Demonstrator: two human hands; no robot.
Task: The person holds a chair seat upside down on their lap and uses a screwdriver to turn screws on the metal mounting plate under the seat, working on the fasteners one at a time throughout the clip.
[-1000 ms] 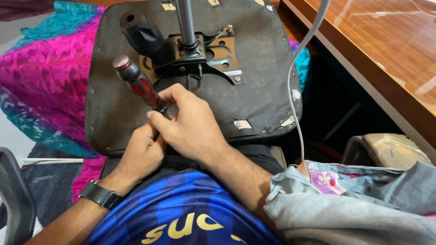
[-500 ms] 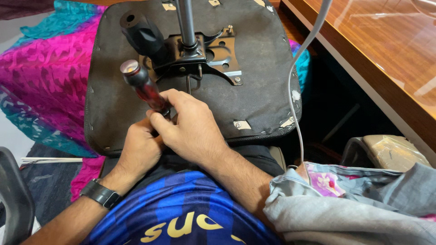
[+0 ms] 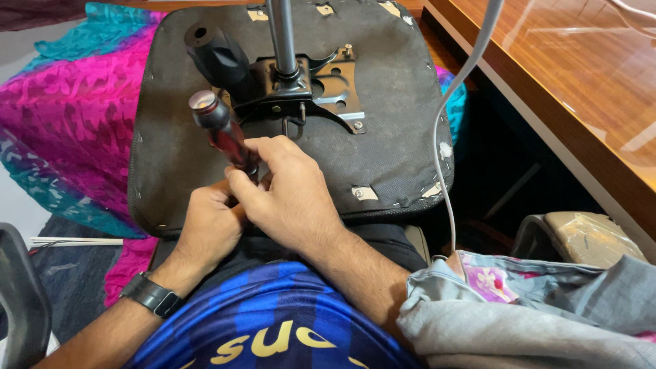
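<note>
An upturned black chair seat [image 3: 383, 102] lies in front of me, underside up, with a black metal bracket [image 3: 301, 92] and a grey post [image 3: 281, 34] at its middle. My right hand [image 3: 290, 195] grips the lower end of a red and black screwdriver [image 3: 219, 126], whose handle tilts up and to the left. My left hand [image 3: 208, 225] sits just under it at the seat's near edge, fingers curled against the screwdriver's tip; the tip itself is hidden. A black watch [image 3: 152, 295] is on my left wrist.
A pink and teal cloth [image 3: 61, 116] lies to the left. A wooden table [image 3: 581, 75] runs along the right, with a grey cable [image 3: 444, 137] hanging by its edge. Grey clothes [image 3: 533, 314] are piled at lower right. A black curved chair part [image 3: 20, 301] stands at lower left.
The screwdriver handle has swung upward and to the right, standing steeper than a second ago. Both hands stayed at the seat's near edge.
</note>
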